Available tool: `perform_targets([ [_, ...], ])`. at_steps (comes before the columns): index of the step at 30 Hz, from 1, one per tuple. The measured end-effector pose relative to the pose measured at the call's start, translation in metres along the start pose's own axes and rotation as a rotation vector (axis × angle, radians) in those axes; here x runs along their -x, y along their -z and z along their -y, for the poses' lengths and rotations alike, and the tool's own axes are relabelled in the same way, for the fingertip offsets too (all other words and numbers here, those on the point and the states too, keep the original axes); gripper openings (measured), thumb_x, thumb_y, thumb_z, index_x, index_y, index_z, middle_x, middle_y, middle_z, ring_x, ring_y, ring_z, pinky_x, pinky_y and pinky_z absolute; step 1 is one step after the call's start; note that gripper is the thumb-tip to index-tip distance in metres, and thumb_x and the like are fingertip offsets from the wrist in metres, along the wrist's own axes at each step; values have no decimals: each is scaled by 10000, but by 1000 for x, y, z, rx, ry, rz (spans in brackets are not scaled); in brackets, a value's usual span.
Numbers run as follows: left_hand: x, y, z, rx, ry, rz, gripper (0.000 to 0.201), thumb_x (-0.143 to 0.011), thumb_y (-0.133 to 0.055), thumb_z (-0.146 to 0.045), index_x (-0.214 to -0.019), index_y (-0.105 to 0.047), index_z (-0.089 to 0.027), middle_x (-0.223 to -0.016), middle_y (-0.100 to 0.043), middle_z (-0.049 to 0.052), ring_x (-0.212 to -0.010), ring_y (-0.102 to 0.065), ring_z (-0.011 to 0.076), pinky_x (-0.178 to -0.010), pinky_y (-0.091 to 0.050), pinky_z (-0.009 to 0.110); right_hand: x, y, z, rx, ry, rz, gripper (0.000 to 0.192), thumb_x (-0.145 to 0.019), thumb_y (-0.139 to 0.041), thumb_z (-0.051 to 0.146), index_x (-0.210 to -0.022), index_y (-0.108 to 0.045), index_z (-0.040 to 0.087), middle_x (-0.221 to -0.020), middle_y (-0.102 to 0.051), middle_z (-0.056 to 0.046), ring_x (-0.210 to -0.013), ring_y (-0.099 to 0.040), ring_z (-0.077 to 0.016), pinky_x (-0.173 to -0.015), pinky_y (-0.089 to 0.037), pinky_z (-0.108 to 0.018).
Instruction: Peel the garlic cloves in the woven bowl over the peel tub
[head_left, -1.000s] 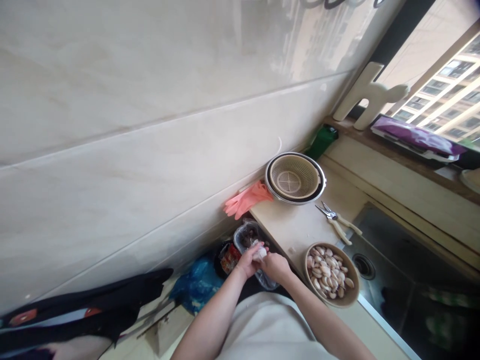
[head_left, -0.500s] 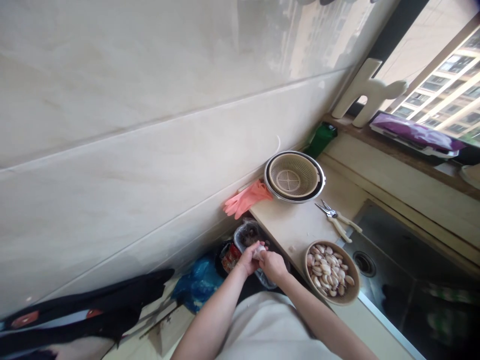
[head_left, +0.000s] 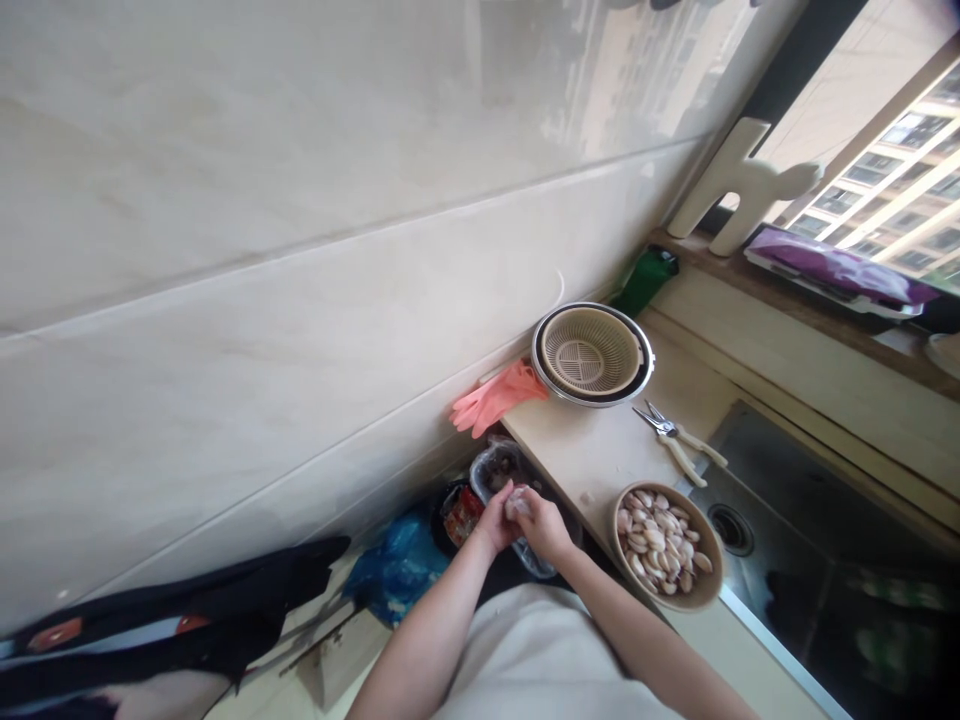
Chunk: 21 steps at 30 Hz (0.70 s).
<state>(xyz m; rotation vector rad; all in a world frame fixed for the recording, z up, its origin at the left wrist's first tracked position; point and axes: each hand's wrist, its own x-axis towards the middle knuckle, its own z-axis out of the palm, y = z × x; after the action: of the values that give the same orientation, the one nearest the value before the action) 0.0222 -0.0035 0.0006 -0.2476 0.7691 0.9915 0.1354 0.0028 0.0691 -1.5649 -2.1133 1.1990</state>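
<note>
Over the lined bin, my left hand [head_left: 496,520] and my right hand [head_left: 546,526] meet with their fingers closed round a whitish-pink garlic bulb [head_left: 517,503]. The fingers cover much of it. Just beneath is the bin [head_left: 489,462], lined with a clear bag and holding dark scraps. To the right of my right hand, a beige bowl [head_left: 711,588] full of unpeeled garlic cloves [head_left: 660,540] stands at the counter's edge by the sink.
Long-nose pliers [head_left: 667,432] with cream handles lie between the bowl and a beige strainer [head_left: 589,350] nested in a metal-rimmed pot. Pink rubber gloves [head_left: 499,398] hang over the counter corner. A sink [head_left: 780,500] is at right, a blue bag [head_left: 401,565] at lower left.
The fingers of both hands have shifted slightly round the garlic, and more of it shows between them. The whole view has moved a little; the bowl and pliers stay put.
</note>
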Motion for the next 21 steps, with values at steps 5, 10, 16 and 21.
perform_targets([
  [5, 1, 4, -6, 37, -40, -34, 117, -830, -587, -256, -799, -612, -146, -649, -671, 33, -555, -642, 157, -557, -486, 256, -2, -8, -5, -187, -58, -19, 116, -795, -430, 227, -825, -533, 182, -735, -642, -20, -668, -601, -150, -616, -462, -230],
  [10, -2, 5, -14, 45, -93, -78, 157, -854, -551, -270, -787, -587, -133, -699, -677, 68, -644, -671, 185, -627, -539, 304, 1, -8, -15, -313, -188, -43, 102, -802, -373, 263, -769, -452, 207, -626, -593, 10, -546, -580, -136, -508, -475, -224],
  [16, -7, 3, -33, -19, -205, -139, 69, -848, -561, -144, -783, -577, -127, -702, -669, 49, -724, -679, 161, -727, -562, 304, 0, -11, -38, -278, -358, -139, 198, -841, -338, 320, -816, -482, 187, -663, -609, -29, -563, -614, -161, -520, -488, -253],
  [21, -6, -5, -51, -94, -264, -180, 164, -843, -607, -304, -804, -590, -146, -721, -667, 43, -653, -651, 125, -557, -523, 216, -20, -21, -45, -208, -350, -93, 362, -720, -611, 326, -1019, -567, 127, -819, -674, -97, -768, -664, -252, -701, -507, -347],
])
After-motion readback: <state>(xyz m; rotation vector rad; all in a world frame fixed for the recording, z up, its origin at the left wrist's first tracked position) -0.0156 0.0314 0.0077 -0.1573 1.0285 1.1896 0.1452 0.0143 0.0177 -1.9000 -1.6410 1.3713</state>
